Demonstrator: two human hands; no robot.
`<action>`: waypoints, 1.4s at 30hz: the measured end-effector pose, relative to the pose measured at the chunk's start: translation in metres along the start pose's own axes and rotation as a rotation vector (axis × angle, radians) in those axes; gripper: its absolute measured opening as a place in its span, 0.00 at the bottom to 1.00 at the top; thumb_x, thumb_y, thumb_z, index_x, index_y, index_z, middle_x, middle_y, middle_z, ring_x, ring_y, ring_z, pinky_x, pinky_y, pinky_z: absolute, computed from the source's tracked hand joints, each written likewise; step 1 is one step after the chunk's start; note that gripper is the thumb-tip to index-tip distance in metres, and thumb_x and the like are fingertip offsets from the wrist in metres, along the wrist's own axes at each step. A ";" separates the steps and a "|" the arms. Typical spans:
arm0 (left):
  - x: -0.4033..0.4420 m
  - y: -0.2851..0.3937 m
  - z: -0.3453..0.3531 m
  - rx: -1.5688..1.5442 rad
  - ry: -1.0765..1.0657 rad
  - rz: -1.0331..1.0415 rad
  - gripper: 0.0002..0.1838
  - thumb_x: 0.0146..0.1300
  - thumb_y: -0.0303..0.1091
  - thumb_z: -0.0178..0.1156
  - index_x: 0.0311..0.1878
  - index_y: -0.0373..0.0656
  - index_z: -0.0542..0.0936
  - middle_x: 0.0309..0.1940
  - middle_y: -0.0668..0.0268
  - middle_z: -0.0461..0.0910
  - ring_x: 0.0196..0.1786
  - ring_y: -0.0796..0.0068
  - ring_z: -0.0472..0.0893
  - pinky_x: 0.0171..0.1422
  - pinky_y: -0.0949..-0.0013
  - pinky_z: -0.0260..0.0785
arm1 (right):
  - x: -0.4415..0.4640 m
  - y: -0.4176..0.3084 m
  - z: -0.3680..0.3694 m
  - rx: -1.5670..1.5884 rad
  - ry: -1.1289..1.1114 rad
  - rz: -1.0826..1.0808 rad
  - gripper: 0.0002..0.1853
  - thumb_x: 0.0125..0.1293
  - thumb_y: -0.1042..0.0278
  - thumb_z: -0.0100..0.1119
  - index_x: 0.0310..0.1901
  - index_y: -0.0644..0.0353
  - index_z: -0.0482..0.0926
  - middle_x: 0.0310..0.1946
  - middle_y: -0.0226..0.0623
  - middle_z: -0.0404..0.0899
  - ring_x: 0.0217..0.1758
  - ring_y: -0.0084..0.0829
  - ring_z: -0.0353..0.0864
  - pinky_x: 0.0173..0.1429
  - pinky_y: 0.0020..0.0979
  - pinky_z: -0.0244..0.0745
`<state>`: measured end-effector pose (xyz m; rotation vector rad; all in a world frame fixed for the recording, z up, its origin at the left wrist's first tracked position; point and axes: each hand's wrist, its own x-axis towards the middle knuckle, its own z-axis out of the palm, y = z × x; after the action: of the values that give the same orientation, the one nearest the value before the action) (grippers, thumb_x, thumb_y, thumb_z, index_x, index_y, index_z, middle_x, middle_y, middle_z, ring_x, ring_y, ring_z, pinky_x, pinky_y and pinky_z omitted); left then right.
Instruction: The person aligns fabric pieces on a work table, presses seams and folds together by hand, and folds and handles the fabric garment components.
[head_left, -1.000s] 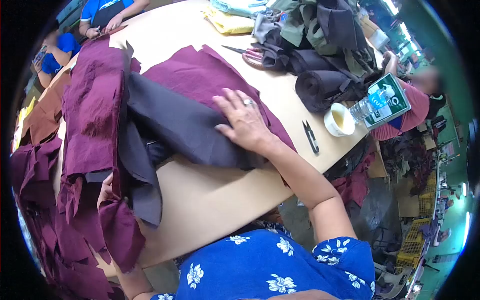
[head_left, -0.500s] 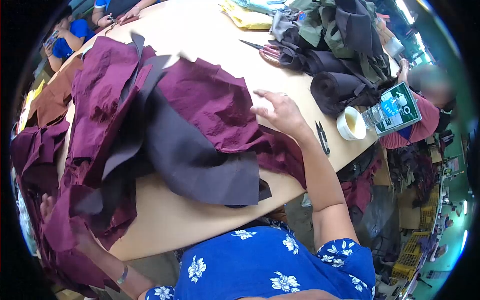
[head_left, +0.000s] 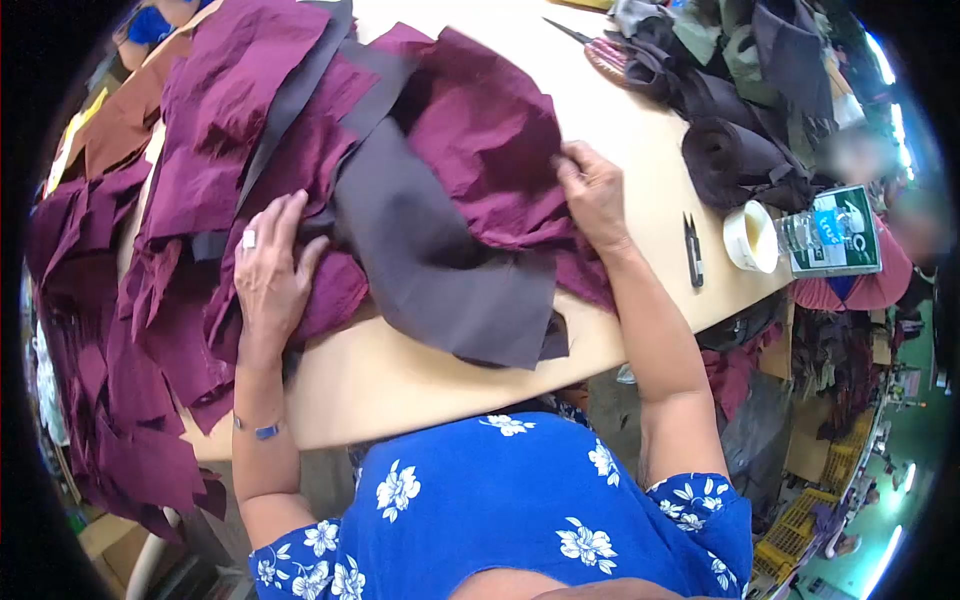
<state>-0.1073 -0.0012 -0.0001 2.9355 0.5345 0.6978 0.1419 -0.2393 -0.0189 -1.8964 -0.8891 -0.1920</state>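
Observation:
Maroon cloth pieces [head_left: 480, 130] and dark grey cloth [head_left: 420, 250] lie crumpled and overlapping across the table. My left hand [head_left: 270, 265], fingers somewhat apart, rests on the maroon and grey cloth at the left. At the right edge of the maroon piece, my right hand [head_left: 595, 195] has its fingers pinched on the cloth. Black thread snips [head_left: 693, 250] lie to the right of that hand. More maroon cloth [head_left: 140, 430] hangs over the table's left side.
A white cup [head_left: 750, 238], a water bottle [head_left: 810, 232] and a green-and-white box [head_left: 862, 245] stand at the right. Behind them are a dark cloth roll [head_left: 735, 160] and red-handled scissors [head_left: 605, 55]. Brown cloth [head_left: 125, 120] lies at the far left. Other people are beyond the table [head_left: 640, 150].
My left hand has moved from the lower left onto the cloth. My right hand, open before, has closed on the maroon edge. The grey flap has spread, and the view has shifted.

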 end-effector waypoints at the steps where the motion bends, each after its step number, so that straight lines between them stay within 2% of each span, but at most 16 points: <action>1: 0.001 -0.003 0.000 0.018 0.102 -0.023 0.25 0.57 0.33 0.60 0.59 0.47 0.70 0.53 0.60 0.73 0.55 0.57 0.73 0.57 0.60 0.65 | 0.002 -0.004 -0.005 0.022 0.015 0.071 0.05 0.59 0.75 0.56 0.35 0.66 0.77 0.23 0.37 0.76 0.26 0.23 0.74 0.34 0.27 0.70; 2: 0.001 -0.009 0.001 0.018 0.114 -0.041 0.24 0.57 0.32 0.59 0.58 0.46 0.70 0.52 0.59 0.74 0.53 0.56 0.73 0.56 0.60 0.66 | 0.004 -0.001 -0.006 0.043 0.031 0.114 0.05 0.61 0.73 0.56 0.35 0.66 0.77 0.19 0.31 0.72 0.25 0.17 0.67 0.32 0.24 0.67; 7: -0.006 -0.048 0.004 0.024 0.152 -0.227 0.12 0.61 0.31 0.56 0.47 0.39 0.74 0.42 0.56 0.77 0.45 0.53 0.77 0.48 0.58 0.68 | 0.008 -0.001 -0.014 0.037 0.004 0.132 0.07 0.62 0.71 0.56 0.38 0.65 0.78 0.22 0.27 0.74 0.26 0.18 0.70 0.34 0.22 0.69; 9: -0.006 -0.050 0.005 0.011 0.132 -0.236 0.13 0.62 0.34 0.56 0.48 0.39 0.74 0.43 0.56 0.76 0.45 0.54 0.77 0.48 0.58 0.68 | 0.003 -0.023 -0.026 0.260 -0.030 0.263 0.20 0.61 0.62 0.61 0.53 0.60 0.72 0.34 0.33 0.78 0.31 0.20 0.75 0.38 0.26 0.73; 15: -0.004 -0.036 0.000 0.081 0.192 -0.244 0.17 0.62 0.40 0.57 0.48 0.39 0.73 0.45 0.56 0.76 0.47 0.54 0.76 0.50 0.58 0.67 | -0.057 -0.076 -0.065 -0.469 -0.355 -0.143 0.35 0.47 0.57 0.69 0.57 0.56 0.68 0.48 0.43 0.75 0.49 0.44 0.74 0.55 0.40 0.68; 21: -0.005 -0.049 -0.003 0.028 0.074 -0.318 0.12 0.62 0.33 0.51 0.47 0.39 0.72 0.38 0.50 0.77 0.41 0.47 0.77 0.45 0.54 0.67 | -0.088 -0.038 -0.078 -0.517 -0.251 -0.046 0.30 0.48 0.82 0.50 0.58 0.58 0.67 0.44 0.47 0.75 0.46 0.47 0.74 0.54 0.42 0.68; 23: -0.010 -0.121 -0.007 0.143 0.347 -0.281 0.14 0.64 0.36 0.53 0.49 0.38 0.72 0.37 0.50 0.78 0.43 0.50 0.78 0.47 0.56 0.67 | -0.088 -0.029 -0.086 -0.363 -0.248 0.105 0.32 0.46 0.87 0.45 0.58 0.59 0.67 0.41 0.49 0.76 0.44 0.47 0.75 0.54 0.41 0.69; 25: -0.005 -0.119 -0.051 -0.217 0.474 -0.561 0.18 0.64 0.40 0.55 0.51 0.38 0.73 0.39 0.52 0.79 0.43 0.55 0.79 0.49 0.60 0.68 | -0.083 -0.025 -0.091 -0.296 -0.293 0.103 0.30 0.48 0.88 0.46 0.56 0.59 0.68 0.37 0.50 0.76 0.41 0.46 0.77 0.50 0.40 0.70; 27: -0.019 -0.182 -0.061 -0.484 0.571 -0.577 0.21 0.64 0.44 0.57 0.52 0.38 0.74 0.43 0.58 0.79 0.44 0.63 0.79 0.52 0.64 0.68 | -0.080 -0.024 -0.085 -0.218 -0.301 0.107 0.29 0.49 0.87 0.46 0.56 0.59 0.68 0.36 0.49 0.76 0.40 0.45 0.77 0.49 0.40 0.71; 30: -0.033 -0.235 -0.066 0.168 0.399 -0.494 0.19 0.62 0.44 0.58 0.50 0.40 0.76 0.44 0.60 0.79 0.44 0.66 0.78 0.53 0.65 0.67 | -0.080 -0.019 -0.069 -0.190 -0.282 0.006 0.28 0.50 0.87 0.48 0.56 0.58 0.68 0.36 0.46 0.75 0.39 0.43 0.77 0.48 0.38 0.72; 31: -0.022 -0.162 -0.081 0.413 0.433 -0.491 0.19 0.61 0.43 0.59 0.50 0.40 0.76 0.43 0.61 0.79 0.44 0.69 0.77 0.53 0.66 0.67 | -0.079 -0.017 -0.064 -0.193 -0.255 -0.050 0.28 0.49 0.87 0.48 0.56 0.58 0.69 0.36 0.46 0.75 0.39 0.43 0.77 0.48 0.37 0.72; 32: -0.017 -0.134 -0.085 0.509 0.608 -0.264 0.19 0.60 0.42 0.61 0.49 0.40 0.76 0.40 0.61 0.78 0.42 0.68 0.77 0.51 0.66 0.68 | -0.079 -0.016 -0.061 -0.252 -0.224 -0.116 0.29 0.50 0.86 0.50 0.57 0.56 0.69 0.37 0.43 0.76 0.37 0.40 0.77 0.46 0.37 0.73; 34: -0.009 -0.031 -0.076 -0.210 0.658 -0.150 0.15 0.59 0.37 0.61 0.48 0.41 0.77 0.39 0.63 0.78 0.41 0.68 0.78 0.50 0.67 0.68 | -0.078 -0.016 -0.059 -0.538 -0.073 -0.328 0.29 0.50 0.84 0.53 0.57 0.53 0.71 0.36 0.40 0.76 0.35 0.37 0.76 0.44 0.36 0.72; 36: -0.008 0.039 -0.072 -0.298 0.129 0.347 0.12 0.54 0.23 0.61 0.43 0.40 0.78 0.41 0.61 0.78 0.43 0.66 0.78 0.50 0.68 0.69 | -0.078 -0.020 -0.061 -0.702 -0.018 -0.477 0.29 0.49 0.82 0.56 0.57 0.50 0.72 0.35 0.37 0.77 0.33 0.35 0.76 0.43 0.35 0.71; 39: -0.003 0.108 -0.035 -0.493 -0.457 0.618 0.18 0.55 0.35 0.62 0.49 0.44 0.75 0.46 0.58 0.77 0.50 0.58 0.77 0.55 0.60 0.69 | -0.094 -0.049 -0.071 -0.671 -0.109 -0.573 0.28 0.49 0.75 0.60 0.56 0.53 0.74 0.33 0.32 0.79 0.33 0.33 0.76 0.45 0.34 0.69; 42: 0.013 0.131 0.008 -0.553 -0.362 0.684 0.23 0.57 0.41 0.60 0.55 0.43 0.71 0.53 0.56 0.72 0.57 0.55 0.72 0.61 0.60 0.66 | -0.111 -0.073 -0.065 -0.395 -0.340 -0.392 0.33 0.50 0.70 0.63 0.61 0.62 0.67 0.48 0.39 0.77 0.44 0.39 0.76 0.50 0.36 0.70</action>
<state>-0.0514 -0.1188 0.0185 2.5599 -0.6208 0.2585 0.0303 -0.3312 0.0121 -2.1338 -1.5480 -0.3034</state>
